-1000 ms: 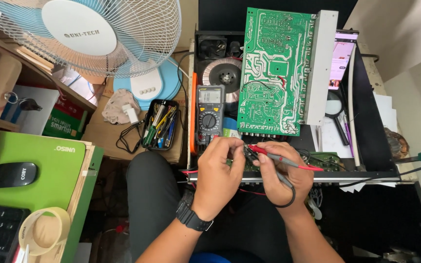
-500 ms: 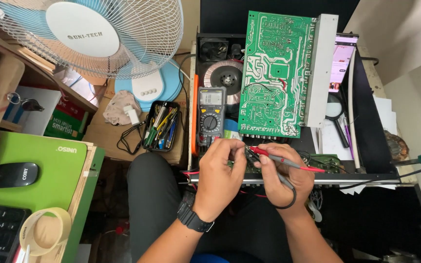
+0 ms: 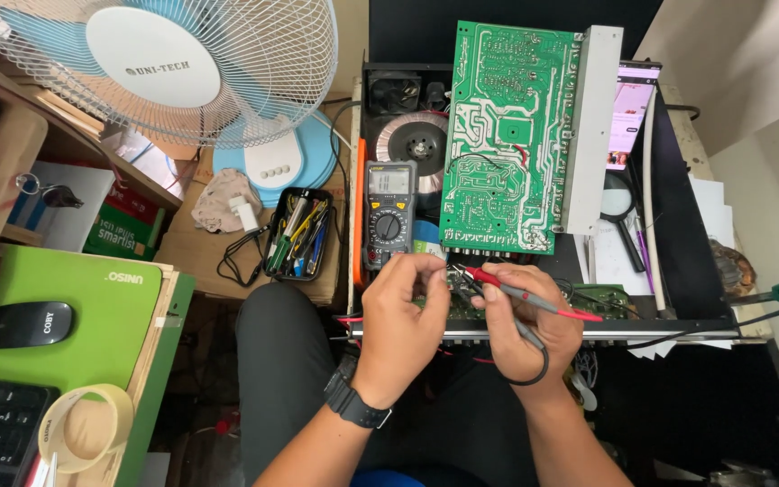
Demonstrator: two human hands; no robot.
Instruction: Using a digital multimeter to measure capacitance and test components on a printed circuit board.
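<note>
A wooden bench (image 3: 200, 257) carries a fan base (image 3: 274, 164), tool tray (image 3: 297, 233) (full) and crumpled rag (image 3: 218, 200)

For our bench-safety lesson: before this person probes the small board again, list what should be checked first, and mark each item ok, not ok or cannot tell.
1. Red probe gripped in right hand: ok.
2. Left hand at the small board, pinching something there: cannot tell what.
3. Multimeter in sight beside the hands: ok; dial setting: cannot tell.
4. Large green circuit board propped upright, securely: cannot tell.
5. Chassis unplugged from power: cannot tell.
</note>
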